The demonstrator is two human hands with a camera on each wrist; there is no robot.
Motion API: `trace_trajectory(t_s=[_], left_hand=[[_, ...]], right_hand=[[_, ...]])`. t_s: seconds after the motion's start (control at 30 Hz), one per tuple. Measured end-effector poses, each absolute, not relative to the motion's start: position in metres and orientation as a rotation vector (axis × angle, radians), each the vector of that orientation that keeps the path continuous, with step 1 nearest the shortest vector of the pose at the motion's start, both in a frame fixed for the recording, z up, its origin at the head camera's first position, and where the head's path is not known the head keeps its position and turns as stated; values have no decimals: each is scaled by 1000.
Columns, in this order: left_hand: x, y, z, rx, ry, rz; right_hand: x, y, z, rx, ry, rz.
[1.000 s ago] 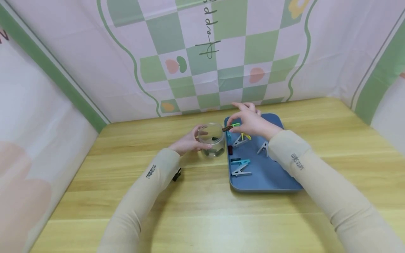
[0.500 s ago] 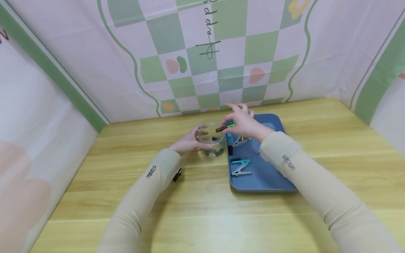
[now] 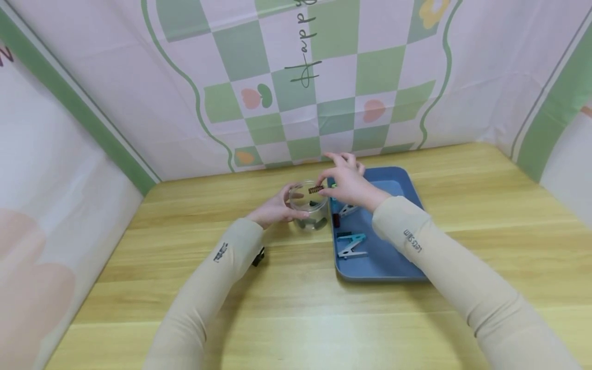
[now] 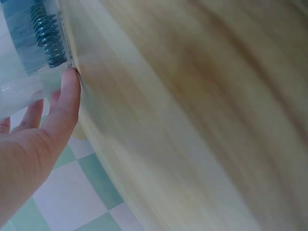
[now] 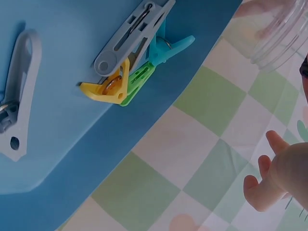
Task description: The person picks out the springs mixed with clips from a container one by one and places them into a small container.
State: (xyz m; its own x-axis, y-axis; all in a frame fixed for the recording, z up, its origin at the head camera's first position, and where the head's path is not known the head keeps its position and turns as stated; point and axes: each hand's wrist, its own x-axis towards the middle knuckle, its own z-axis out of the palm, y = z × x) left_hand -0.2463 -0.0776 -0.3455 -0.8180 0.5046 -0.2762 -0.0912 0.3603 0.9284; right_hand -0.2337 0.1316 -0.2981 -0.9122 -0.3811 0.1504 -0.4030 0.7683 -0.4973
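My left hand (image 3: pixel 277 206) holds a clear round jar (image 3: pixel 311 215) on the wooden table, thumb on the near side and fingers around the back. Inside the jar lie dark coil springs; one spring (image 4: pixel 48 38) shows through its wall in the left wrist view. Over the jar's mouth, my right hand (image 3: pixel 349 184) pinches a brown coil spring (image 3: pixel 315 189) between thumb and index finger, the other fingers spread away. In the right wrist view only part of that hand (image 5: pixel 276 178) appears at the right edge, and the spring is mostly out of frame.
Right of the jar stands a blue tray (image 3: pixel 384 268) with grey, light-blue (image 3: pixel 357 237), yellow (image 5: pixel 107 90) and green clothespins. A dark red piece (image 3: pixel 336 220) and a black spring (image 3: pixel 344 234) lie along its left side. A patterned cloth (image 3: pixel 337 123) hangs behind the table.
My right hand has moved left from above the tray, bringing the brown spring over the jar's mouth. My left hand and the jar have stayed in place.
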Motion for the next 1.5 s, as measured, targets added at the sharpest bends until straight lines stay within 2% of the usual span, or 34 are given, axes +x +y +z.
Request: trace_trajectory(t_s=[1.5], left_hand=[[-244,-76,-344,369,2116,1466]], right_hand=[[-231,138,-295,685,-3005,873]])
